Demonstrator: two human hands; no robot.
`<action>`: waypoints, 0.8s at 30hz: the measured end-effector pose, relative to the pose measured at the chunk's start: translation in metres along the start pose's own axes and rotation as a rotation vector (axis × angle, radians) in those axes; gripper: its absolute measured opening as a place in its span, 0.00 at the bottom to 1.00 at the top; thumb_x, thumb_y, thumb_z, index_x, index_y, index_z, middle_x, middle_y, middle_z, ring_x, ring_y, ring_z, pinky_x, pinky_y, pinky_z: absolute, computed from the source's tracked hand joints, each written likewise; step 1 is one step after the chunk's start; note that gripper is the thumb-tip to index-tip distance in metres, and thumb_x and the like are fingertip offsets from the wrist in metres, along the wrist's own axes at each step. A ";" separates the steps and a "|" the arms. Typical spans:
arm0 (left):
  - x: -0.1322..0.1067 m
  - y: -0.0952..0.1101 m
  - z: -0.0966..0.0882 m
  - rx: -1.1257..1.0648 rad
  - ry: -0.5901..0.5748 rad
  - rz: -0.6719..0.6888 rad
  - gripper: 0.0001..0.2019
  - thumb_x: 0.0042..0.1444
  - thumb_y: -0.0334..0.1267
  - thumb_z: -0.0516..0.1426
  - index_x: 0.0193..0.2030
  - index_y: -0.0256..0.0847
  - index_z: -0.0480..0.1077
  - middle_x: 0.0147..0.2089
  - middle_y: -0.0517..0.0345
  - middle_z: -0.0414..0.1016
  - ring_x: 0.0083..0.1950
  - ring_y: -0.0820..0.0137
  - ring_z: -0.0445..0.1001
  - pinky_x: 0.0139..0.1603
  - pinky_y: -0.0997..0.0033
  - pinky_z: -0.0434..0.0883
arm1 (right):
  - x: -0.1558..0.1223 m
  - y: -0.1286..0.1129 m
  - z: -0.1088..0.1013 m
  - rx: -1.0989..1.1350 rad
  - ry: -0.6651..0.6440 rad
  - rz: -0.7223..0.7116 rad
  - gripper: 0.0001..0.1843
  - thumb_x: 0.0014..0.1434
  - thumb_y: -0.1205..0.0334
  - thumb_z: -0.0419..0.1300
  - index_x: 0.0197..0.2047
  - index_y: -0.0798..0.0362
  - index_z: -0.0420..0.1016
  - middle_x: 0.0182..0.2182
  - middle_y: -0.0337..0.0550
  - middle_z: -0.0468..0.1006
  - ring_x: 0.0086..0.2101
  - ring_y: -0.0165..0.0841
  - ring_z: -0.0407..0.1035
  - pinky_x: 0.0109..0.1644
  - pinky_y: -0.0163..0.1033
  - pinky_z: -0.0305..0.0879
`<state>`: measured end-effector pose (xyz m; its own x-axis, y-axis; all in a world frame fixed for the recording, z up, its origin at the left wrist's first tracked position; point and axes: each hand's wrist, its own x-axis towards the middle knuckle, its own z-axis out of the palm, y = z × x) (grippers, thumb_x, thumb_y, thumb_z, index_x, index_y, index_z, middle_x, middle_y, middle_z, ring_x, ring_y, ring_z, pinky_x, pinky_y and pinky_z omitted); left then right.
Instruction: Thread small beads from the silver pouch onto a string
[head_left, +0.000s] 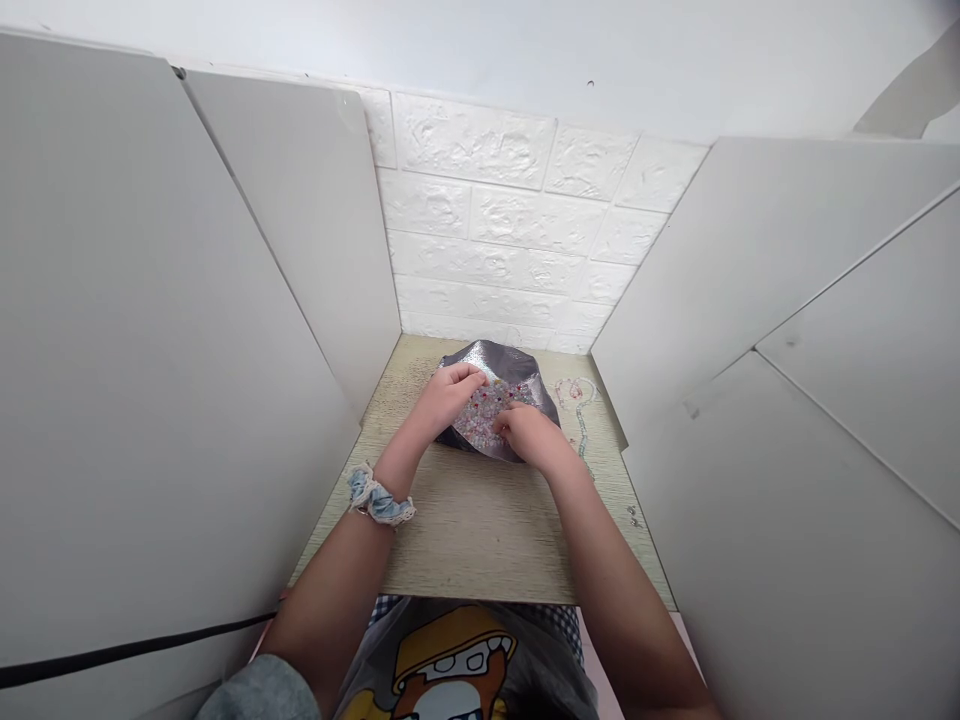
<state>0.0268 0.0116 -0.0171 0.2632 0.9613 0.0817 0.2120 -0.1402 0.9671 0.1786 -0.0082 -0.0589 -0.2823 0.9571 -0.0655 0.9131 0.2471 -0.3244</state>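
Observation:
An open bag [538,378], dark with a silvery lining, lies spread on the table against the far side. Inside it is a heap of small beads [480,418], mostly clear and pale pink with some red ones. My left hand [448,388] reaches over the bag's left part, thumb and fingertips pinched together above the beads. At the right of the heap, my right hand [529,432] has its fingers curled down to the beads. Whatever is between the fingertips of either hand is too small to make out. A blue scrunchie [379,497] circles my left wrist.
Strands of beads [582,420] lie on the wooden table [480,545] right of the bag, with small metallic pieces [634,516] near the right edge. White panels stand at left [300,200] and right [720,300]. A white brick-patterned wall [510,220] closes the back.

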 end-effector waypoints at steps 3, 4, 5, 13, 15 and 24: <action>0.000 0.000 0.001 0.009 0.004 0.000 0.10 0.47 0.42 0.49 0.26 0.36 0.64 0.14 0.68 0.48 0.18 0.80 0.49 0.20 0.78 0.51 | -0.001 -0.002 -0.002 -0.004 -0.004 -0.008 0.13 0.48 0.72 0.48 0.30 0.51 0.72 0.33 0.43 0.68 0.30 0.27 0.63 0.32 0.31 0.53; 0.000 0.000 0.001 0.011 0.008 0.002 0.10 0.47 0.42 0.49 0.26 0.36 0.64 0.14 0.68 0.48 0.18 0.80 0.49 0.20 0.78 0.51 | -0.001 -0.002 -0.003 -0.003 -0.003 -0.012 0.12 0.48 0.72 0.49 0.30 0.51 0.72 0.33 0.43 0.68 0.31 0.28 0.63 0.32 0.31 0.53; 0.000 -0.001 0.001 0.014 0.012 0.005 0.10 0.47 0.42 0.49 0.26 0.36 0.65 0.14 0.68 0.48 0.18 0.79 0.49 0.20 0.78 0.51 | -0.001 -0.003 -0.004 -0.002 -0.003 -0.015 0.12 0.48 0.72 0.49 0.30 0.52 0.72 0.33 0.43 0.68 0.31 0.27 0.63 0.32 0.31 0.54; 0.000 0.000 0.003 0.061 0.010 -0.001 0.10 0.47 0.41 0.49 0.26 0.37 0.66 0.15 0.67 0.51 0.19 0.79 0.50 0.21 0.78 0.52 | -0.001 -0.005 -0.005 -0.017 -0.073 -0.002 0.10 0.47 0.71 0.50 0.29 0.52 0.71 0.33 0.42 0.68 0.30 0.26 0.63 0.31 0.31 0.53; 0.000 0.000 0.002 0.069 0.002 0.007 0.10 0.47 0.41 0.49 0.25 0.37 0.65 0.16 0.66 0.52 0.20 0.79 0.51 0.22 0.78 0.53 | -0.001 -0.006 -0.005 -0.022 -0.068 0.009 0.10 0.47 0.71 0.50 0.29 0.52 0.71 0.33 0.42 0.68 0.30 0.27 0.63 0.30 0.31 0.52; 0.002 -0.004 0.002 0.095 -0.049 0.035 0.11 0.47 0.41 0.49 0.24 0.36 0.64 0.21 0.64 0.57 0.25 0.77 0.55 0.26 0.77 0.54 | -0.002 -0.007 -0.001 0.038 -0.003 -0.022 0.10 0.51 0.71 0.46 0.28 0.55 0.68 0.31 0.44 0.68 0.31 0.29 0.62 0.31 0.33 0.52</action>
<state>0.0277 0.0133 -0.0216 0.3175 0.9428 0.1012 0.2893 -0.1979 0.9365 0.1724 -0.0114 -0.0557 -0.3029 0.9511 -0.0605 0.8949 0.2620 -0.3612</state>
